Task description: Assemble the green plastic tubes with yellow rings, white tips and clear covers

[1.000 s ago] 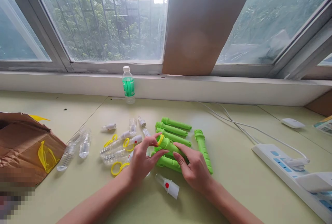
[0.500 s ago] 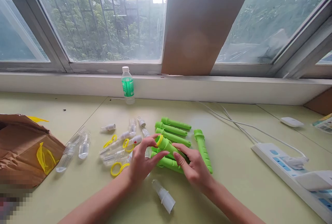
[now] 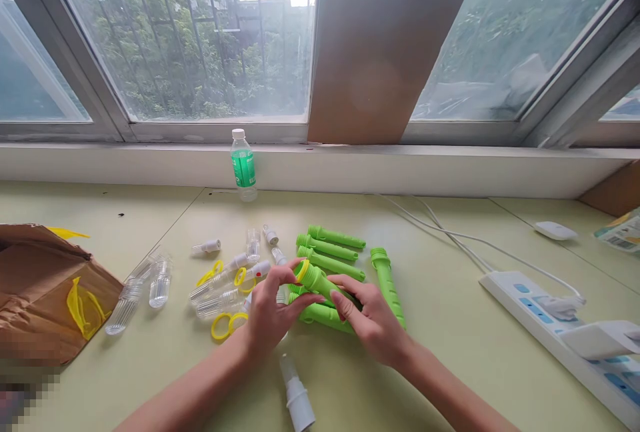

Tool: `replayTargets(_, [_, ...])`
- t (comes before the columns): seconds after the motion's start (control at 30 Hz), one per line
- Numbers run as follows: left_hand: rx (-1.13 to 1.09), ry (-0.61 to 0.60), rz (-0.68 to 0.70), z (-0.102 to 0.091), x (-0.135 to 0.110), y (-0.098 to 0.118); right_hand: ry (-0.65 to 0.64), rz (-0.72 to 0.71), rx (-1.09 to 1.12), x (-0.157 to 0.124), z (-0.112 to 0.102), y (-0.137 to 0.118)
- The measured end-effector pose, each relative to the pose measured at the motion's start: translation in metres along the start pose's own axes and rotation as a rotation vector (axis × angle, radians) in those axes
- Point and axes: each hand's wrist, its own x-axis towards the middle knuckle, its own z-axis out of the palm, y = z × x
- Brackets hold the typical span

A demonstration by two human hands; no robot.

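My right hand (image 3: pixel 374 320) is wrapped round a green plastic tube (image 3: pixel 317 280) with a threaded end, held tilted over the table. At that threaded end, my left hand (image 3: pixel 267 309) pinches a yellow ring (image 3: pixel 303 271) between thumb and fingers. More green tubes (image 3: pixel 334 263) lie behind and under my hands, and another green tube (image 3: pixel 388 285) lies to the right. Left of my left hand are clear ribbed tubes (image 3: pixel 218 304), yellow rings (image 3: pixel 221 326) and small white-and-clear pieces (image 3: pixel 207 247). A white piece with a clear tip (image 3: pixel 299 400) lies in front of my wrists.
An open cardboard box (image 3: pixel 45 285) stands at the left, with clear tubes (image 3: pixel 160 282) beside it. A bottle with a green label (image 3: pixel 243 167) stands by the window ledge. At the right are a power strip (image 3: pixel 540 325), white cables (image 3: pixel 450 232) and a small white device (image 3: pixel 555 231).
The white piece with the clear tip has shifted left and turned on the table. Both hands keep their hold on the tube and ring. The whole view has swung slightly.
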Motion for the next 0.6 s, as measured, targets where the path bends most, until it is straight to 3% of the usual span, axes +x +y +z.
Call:
replayTargets(0.23, [-0.035, 0.040, -0.045, 0.0027, -0.0005, 0.0022, -0.069, 0.111, 0.196, 0.0001, 0.0021, -0.0036])
replayTargets(0.37, [-0.056, 0.047, -0.071, 0.0028, 0.0014, 0.0025, -0.034, 0.151, 0.131, 0.0005, 0.0042, -0.0027])
replayTargets(0.6, [-0.068, 0.053, -0.083, 0.0013, 0.0053, 0.0039, 0.100, -0.038, -0.069, 0.0017, 0.0066, 0.0017])
